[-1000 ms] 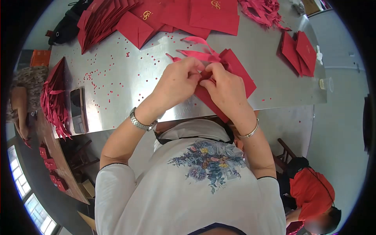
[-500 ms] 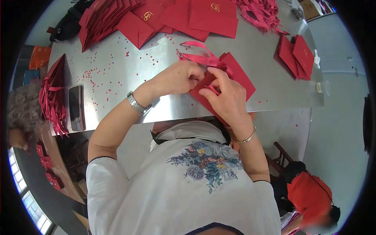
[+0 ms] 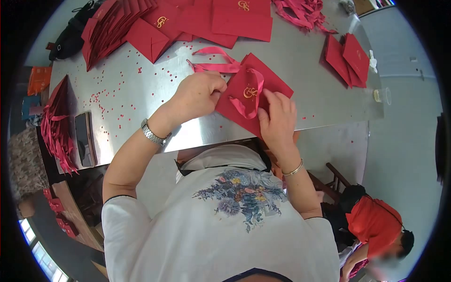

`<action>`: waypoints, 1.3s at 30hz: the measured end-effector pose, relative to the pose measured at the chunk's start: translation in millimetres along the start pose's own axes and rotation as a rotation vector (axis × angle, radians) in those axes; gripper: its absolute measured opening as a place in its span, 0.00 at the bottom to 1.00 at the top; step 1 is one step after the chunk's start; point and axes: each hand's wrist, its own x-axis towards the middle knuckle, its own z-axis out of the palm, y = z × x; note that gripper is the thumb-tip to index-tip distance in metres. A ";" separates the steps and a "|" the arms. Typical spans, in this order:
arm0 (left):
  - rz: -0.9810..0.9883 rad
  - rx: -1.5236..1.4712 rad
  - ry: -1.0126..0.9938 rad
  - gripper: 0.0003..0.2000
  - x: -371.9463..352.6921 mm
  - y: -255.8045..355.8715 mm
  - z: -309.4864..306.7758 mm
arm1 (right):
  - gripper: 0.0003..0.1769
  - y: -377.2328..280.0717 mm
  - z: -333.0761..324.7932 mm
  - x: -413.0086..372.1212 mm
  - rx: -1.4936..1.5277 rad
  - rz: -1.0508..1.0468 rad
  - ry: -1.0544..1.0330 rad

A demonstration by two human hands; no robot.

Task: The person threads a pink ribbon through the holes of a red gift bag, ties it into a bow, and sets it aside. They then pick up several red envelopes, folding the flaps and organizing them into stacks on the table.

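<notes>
A red paper bag (image 3: 275, 81) with a gold emblem lies tilted near the table's front edge. Its pink ribbon handle (image 3: 257, 84) loops over the front face, and another pink ribbon (image 3: 218, 67) stretches out past the bag's upper left. My left hand (image 3: 201, 92), with a watch at the wrist, is closed at the bag's left edge, pinching it; the fingertips are partly hidden. On the bag's right side rests my right hand (image 3: 278, 115), thumb apart from the slightly bent fingers, with no ribbon between them.
Red bags (image 3: 195, 21) are piled at the back, beside loose ribbons (image 3: 305, 14). More bags (image 3: 355, 61) lie at right. Ribboned bags (image 3: 57, 120) and a phone (image 3: 84, 138) are at left, near scattered red dots. A person in red (image 3: 373, 223) is at lower right.
My right hand has let go of the ribbon and moved down to the bag's right side, uncovering the emblem and ribbon loop. The view has shifted slightly, moving the table items left.
</notes>
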 end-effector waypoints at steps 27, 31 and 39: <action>-0.403 0.322 0.355 0.05 -39.7 -52.0 -50.7 | 0.22 2.1 -2.2 0.1 0.068 0.027 -0.093; -0.434 0.261 0.509 0.08 -40.6 -47.5 -46.9 | 0.22 0.9 -2.9 0.4 0.067 0.031 -0.085; -0.340 -0.012 0.336 0.14 -58.1 30.5 21.2 | 0.21 -1.7 1.2 -3.2 0.067 0.025 0.003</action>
